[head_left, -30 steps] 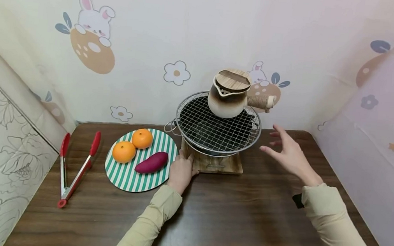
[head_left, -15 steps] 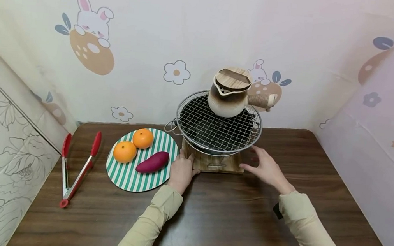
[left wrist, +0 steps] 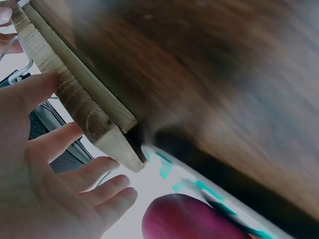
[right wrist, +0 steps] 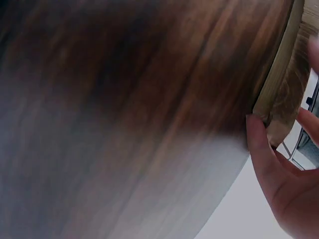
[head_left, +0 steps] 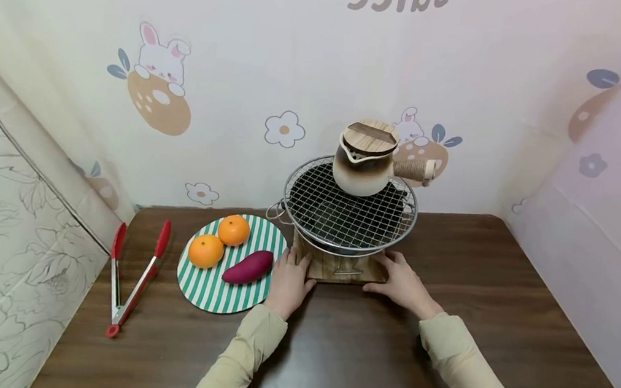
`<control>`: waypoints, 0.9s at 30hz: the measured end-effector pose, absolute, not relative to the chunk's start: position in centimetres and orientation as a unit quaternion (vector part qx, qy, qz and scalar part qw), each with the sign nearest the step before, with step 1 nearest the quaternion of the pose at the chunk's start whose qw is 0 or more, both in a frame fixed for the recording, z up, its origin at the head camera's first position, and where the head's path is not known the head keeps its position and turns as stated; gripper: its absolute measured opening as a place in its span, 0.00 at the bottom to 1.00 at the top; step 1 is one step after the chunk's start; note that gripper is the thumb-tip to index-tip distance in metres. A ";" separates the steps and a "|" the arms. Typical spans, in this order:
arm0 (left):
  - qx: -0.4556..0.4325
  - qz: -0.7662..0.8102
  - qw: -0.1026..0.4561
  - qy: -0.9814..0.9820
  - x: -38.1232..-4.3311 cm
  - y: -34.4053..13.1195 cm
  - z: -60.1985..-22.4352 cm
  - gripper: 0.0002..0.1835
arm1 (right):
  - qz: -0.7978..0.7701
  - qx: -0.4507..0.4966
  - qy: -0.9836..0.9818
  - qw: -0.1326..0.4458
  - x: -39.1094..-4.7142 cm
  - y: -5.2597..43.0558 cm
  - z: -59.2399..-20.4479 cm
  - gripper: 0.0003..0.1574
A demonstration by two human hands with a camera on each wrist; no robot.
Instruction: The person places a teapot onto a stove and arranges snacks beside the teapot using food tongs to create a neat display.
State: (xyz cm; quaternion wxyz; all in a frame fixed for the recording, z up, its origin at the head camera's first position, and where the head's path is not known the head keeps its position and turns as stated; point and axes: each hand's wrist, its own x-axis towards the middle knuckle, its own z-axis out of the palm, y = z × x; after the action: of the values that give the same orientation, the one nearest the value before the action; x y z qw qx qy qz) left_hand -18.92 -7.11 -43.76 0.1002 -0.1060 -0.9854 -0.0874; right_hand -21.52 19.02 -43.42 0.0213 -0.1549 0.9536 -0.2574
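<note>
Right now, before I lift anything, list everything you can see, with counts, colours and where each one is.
Table: one, dark brown, beneath everything
Wooden base: one, light brown, on the table, between the hands
Tabletop grill: one, black with silvery wire mesh, on the base
Lidded side-handle pot: one, cream and brown, toward the back of the grill
Striped round mat: one, green and white, left of the base
Mandarin oranges: two, orange, on the mat
Purple sweet potato: one, on the mat
Tongs: one pair, red and silver, far left
Printed backdrop: whitish, behind the table
Left hand: one, at the base's left front corner
Right hand: one, at its right front corner
Sleeves: two, pale olive
</note>
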 end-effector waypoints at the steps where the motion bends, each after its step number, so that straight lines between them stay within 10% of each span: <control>1: -0.109 -0.091 0.106 -0.984 -18.6 -7.2 -44.1 0.28 | -0.255 -0.154 0.954 0.019 -21.3 19.0 -43.6 0.47; 27: 0.034 -0.168 0.215 -0.962 -14.4 -24.5 -41.8 0.28 | -0.257 -0.136 0.956 -0.021 -21.3 18.8 -43.6 0.38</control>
State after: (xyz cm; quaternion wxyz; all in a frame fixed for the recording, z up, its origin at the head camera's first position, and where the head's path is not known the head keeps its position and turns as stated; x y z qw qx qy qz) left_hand -14.40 -24.51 -41.79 0.2149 0.0342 -0.9615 -0.1678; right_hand -21.27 18.83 -43.62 -0.0207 -0.1359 0.9565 -0.2574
